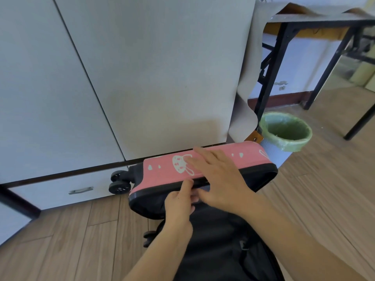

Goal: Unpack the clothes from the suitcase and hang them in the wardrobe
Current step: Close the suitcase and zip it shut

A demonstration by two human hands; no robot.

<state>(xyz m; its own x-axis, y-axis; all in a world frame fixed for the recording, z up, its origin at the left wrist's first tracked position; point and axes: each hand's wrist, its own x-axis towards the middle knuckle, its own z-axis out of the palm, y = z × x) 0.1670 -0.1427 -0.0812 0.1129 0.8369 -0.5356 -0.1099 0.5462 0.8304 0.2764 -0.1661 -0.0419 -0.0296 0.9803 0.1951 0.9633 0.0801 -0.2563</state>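
Suitcase (213,236) on floor (81,240) against wardrobe (142,78), lid (158,173) raised. I read right hand (219,175) flat on pink lid, fingers spread; left hand (178,203) at rim, grip unclear (fingers partly hidden). Dark interior unreadable.

The suitcase (162,169) is laid on the floor (81,230) before the wardrobe (142,78); a bin (288,145) is set at its two o'clock, by the worktop (324,18).
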